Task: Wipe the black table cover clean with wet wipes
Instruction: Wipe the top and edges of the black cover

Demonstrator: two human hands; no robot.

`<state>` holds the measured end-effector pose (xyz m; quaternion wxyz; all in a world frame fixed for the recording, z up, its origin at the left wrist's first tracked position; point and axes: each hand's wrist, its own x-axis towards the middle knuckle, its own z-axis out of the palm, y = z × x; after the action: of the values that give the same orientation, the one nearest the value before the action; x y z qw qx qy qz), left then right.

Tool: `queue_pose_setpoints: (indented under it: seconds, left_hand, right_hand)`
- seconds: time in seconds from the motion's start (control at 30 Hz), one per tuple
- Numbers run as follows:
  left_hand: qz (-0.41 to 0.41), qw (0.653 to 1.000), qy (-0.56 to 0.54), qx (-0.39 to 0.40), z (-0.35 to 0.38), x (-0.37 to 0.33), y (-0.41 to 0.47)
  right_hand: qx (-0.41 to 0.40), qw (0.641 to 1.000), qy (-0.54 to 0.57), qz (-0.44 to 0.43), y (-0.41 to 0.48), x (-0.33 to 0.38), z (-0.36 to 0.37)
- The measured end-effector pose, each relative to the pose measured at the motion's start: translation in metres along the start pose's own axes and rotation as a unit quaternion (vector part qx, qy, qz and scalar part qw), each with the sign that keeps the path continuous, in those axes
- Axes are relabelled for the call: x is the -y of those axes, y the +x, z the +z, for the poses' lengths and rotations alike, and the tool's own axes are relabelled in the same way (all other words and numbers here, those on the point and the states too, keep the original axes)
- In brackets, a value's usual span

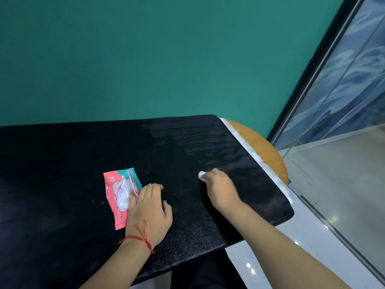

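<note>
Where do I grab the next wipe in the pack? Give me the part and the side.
Pinch the white wipe bunched up out of the pack's open slot, coming down from above. The pack lies flat on the cover, so those raised folds are probably the only loose part. The left hand, resting at its right edge, could steady it; the right hand grips a wad.
</note>
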<state>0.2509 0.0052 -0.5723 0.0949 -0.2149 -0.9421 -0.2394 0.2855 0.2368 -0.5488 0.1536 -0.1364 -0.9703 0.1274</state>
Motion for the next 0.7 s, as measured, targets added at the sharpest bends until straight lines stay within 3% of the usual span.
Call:
queue_pose_setpoints:
  seconds: [0.23, 0.33, 0.43, 0.53, 0.63, 0.7]
  left_hand:
    - [-0.042, 0.994, -0.101, 0.002, -0.003, 0.005, 0.003]
    - [-0.05, 0.991, -0.125, 0.009, -0.008, 0.005, 0.002]
    - [-0.037, 0.993, -0.11, -0.025, -0.016, 0.004, 0.0]
    - [-0.01, 0.996, -0.056, -0.071, -0.037, 0.003, 0.002]
    - [0.049, 0.995, -0.021, -0.079, -0.051, -0.012, -0.005]
    - [0.108, 0.993, -0.025, -0.03, -0.043, -0.024, -0.014]
  right_hand:
    - [0.1, 0.969, 0.153, -0.166, -0.057, 0.06, 0.016]
    - [0.142, 0.953, 0.185, -0.194, -0.057, 0.063, 0.012]
    - [0.149, 0.943, 0.269, -0.128, -0.051, 0.057, 0.002]
    - [0.097, 0.938, 0.333, -0.028, -0.04, 0.038, -0.005]
    - [0.011, 0.967, 0.255, 0.018, -0.024, -0.005, -0.008]
    - [-0.019, 0.985, 0.169, 0.03, -0.016, -0.036, -0.011]
